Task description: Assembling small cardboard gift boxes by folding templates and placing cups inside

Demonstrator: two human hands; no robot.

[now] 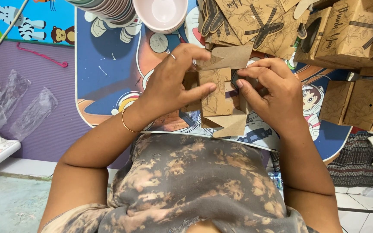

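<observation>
In the head view, a small brown kraft-paper gift box printed with a fine leaf pattern (216,92) sits half-folded between both hands, held just above the near edge of a low table with a blue cartoon astronaut top (104,73). Its plain brown flaps stand open: one pointed flap sticks up at the top, another splays out at the bottom toward the person's body. The left hand (173,82) wraps the box's left side, thumb pressed flat across the patterned front and fingers curled over the top flap. The right hand (273,92) closes on the right side, fingertips tucked against the box's middle seam.

At the table's far right lies a heap of finished brown kraft boxes with dark ribbon bows (346,30), some carrying dark script lettering; more plain folded ones sit lower at the right edge. A pale pink plastic bowl (160,14) stands at the far edge, beside a stack of nested bowls (109,9). Clear plastic wrappers (33,113) lie on the purple mat to the left
</observation>
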